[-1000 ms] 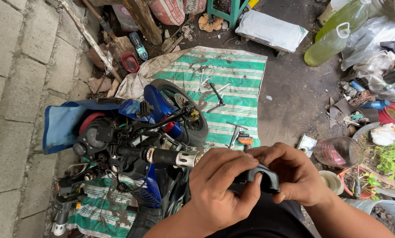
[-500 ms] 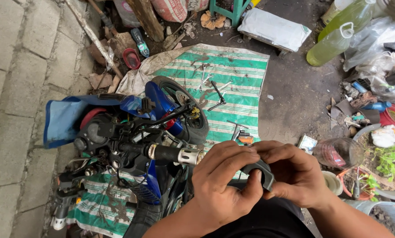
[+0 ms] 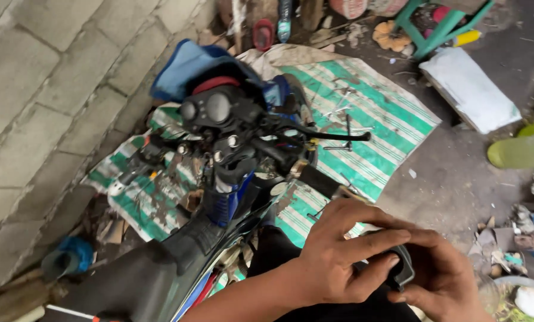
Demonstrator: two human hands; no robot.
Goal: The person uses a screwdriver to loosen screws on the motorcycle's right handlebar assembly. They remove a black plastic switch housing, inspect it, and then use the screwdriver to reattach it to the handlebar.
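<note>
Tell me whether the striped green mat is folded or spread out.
Spread out: the striped green mat lies flat on the ground under the motorbike, tools scattered across it.

A wall of large grey concrete blocks (image 3: 46, 89) is running along the left side, its joints showing as pale lines. The ground (image 3: 458, 179) is lying bare and dark — damp-looking dirt or concrete, littered with scraps. A green-and-white striped mat (image 3: 362, 107) is spreading across it, stained and creased. At the top, a green stool (image 3: 443, 27) is standing beside a flat white board (image 3: 469, 89). Soft daylight is falling evenly — no hard shadows.
</note>
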